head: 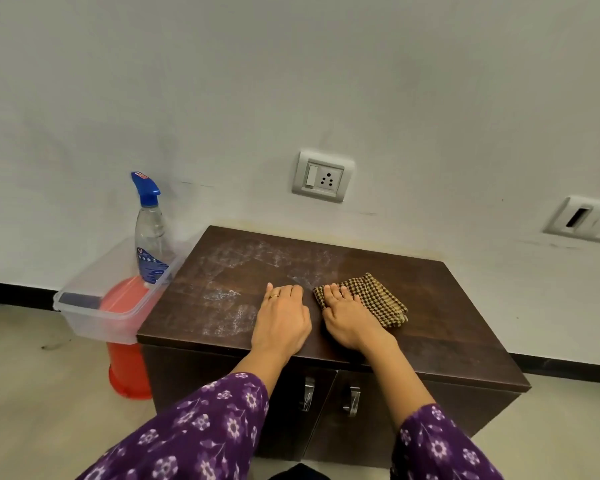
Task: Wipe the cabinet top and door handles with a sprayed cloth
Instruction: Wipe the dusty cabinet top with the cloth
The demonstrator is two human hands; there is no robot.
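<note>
Pressing my right hand (347,318), fingers straight, on the cloth (378,297) at frame center, I rest my left hand (280,318) flat beside it on the cabinet top (437,296), empty.

White wall (291,81), scuffed low down, black skirting (14,294) at its base. Beige floor (32,393). One socket plate (323,176) mid-wall, second plate (584,220) far right.

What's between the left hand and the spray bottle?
Head view: only smeared cabinet top, then the clear bin wall, between left hand and spray bottle.
</note>
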